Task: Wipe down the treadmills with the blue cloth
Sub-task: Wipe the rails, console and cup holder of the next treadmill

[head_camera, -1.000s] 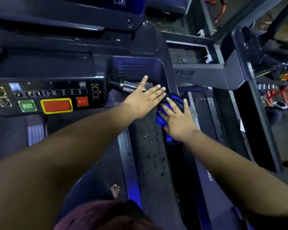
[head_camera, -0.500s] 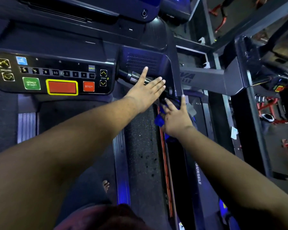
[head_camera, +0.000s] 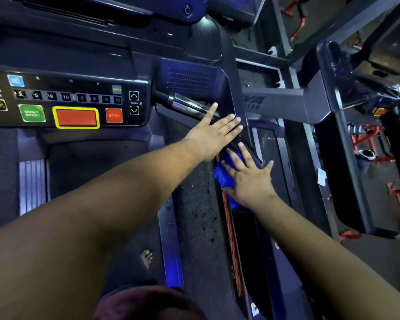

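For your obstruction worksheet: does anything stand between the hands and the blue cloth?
Nothing visible does. The right hand already presses flat on the blue cloth against the treadmill's side rail, while the left hand rests open just above it.

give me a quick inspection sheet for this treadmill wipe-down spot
surface: treadmill side rail, dark and speckled, runs below the console
job's things: blue cloth on the rail's right edge
clutter: nothing seen
hands: left hand flat, fingers straight, beside the metal handlebar; right hand spread, pressing the cloth
cables: nothing seen
surroundings: neighbouring treadmill to the right, red frames beyond; bare toes on the deck
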`<state>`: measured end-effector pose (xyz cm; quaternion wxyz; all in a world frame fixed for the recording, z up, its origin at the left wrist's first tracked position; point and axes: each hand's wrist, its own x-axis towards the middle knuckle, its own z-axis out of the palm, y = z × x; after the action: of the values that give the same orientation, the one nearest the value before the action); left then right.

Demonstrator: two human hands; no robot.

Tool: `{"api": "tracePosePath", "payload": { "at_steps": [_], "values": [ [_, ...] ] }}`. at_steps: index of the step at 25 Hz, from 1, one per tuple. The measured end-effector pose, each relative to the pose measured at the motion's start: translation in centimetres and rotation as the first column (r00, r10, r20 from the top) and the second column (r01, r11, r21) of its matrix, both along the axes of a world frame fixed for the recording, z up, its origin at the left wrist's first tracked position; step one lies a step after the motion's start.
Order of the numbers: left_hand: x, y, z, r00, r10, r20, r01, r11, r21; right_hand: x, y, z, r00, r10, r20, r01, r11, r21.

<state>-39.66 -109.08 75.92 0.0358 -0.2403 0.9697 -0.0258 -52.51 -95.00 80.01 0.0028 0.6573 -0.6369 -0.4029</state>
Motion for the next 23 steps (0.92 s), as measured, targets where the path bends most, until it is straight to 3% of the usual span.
{"api": "tracePosePath", "payload": {
  "at_steps": [2,5,9,12,16,19,20,23],
  "values": [
    [0.1,-0.6,-0.3,1.0,-0.002,0.013,0.002,1.0,0.004,1.1,2.7,-0.1,0.998,0.042,-0.055,-0.035,0.992,0.122],
    [0.8,-1.4,-1.1,0.999,-0.027,0.023,0.027,1.0,0.003,1.8,7.6,0.6,0.969,0.229,-0.088,-0.184,0.915,0.36],
    [0.2,-2.1,-0.2,0.998,-0.06,0.026,0.061,0.998,-0.023,0.9,1.2,-0.4,0.961,0.257,-0.105,-0.232,0.951,0.205],
    [-0.3,-3.1,-0.4,0.999,-0.033,0.015,0.033,0.998,-0.052,1.4,-3.8,-1.9,0.973,0.149,-0.174,-0.135,0.987,0.089],
    [-0.3,-2.5,-1.0,0.998,-0.061,-0.015,0.061,0.997,-0.038,1.9,1.7,-1.2,0.96,0.223,-0.167,-0.179,0.953,0.245],
    [-0.2,0.2,-1.1,0.989,-0.141,-0.032,0.14,0.989,-0.039,0.9,9.7,0.9,0.957,0.29,-0.025,-0.259,0.888,0.38],
    [-0.2,1.4,-1.1,0.988,-0.15,-0.033,0.149,0.988,-0.037,0.4,10.4,1.1,0.955,0.296,0.012,-0.281,0.892,0.355],
    [-0.1,4.2,-0.4,0.993,-0.115,0.002,0.115,0.993,-0.004,-0.4,8.2,0.1,0.969,0.245,0.01,-0.246,0.968,0.059]
  ]
}}
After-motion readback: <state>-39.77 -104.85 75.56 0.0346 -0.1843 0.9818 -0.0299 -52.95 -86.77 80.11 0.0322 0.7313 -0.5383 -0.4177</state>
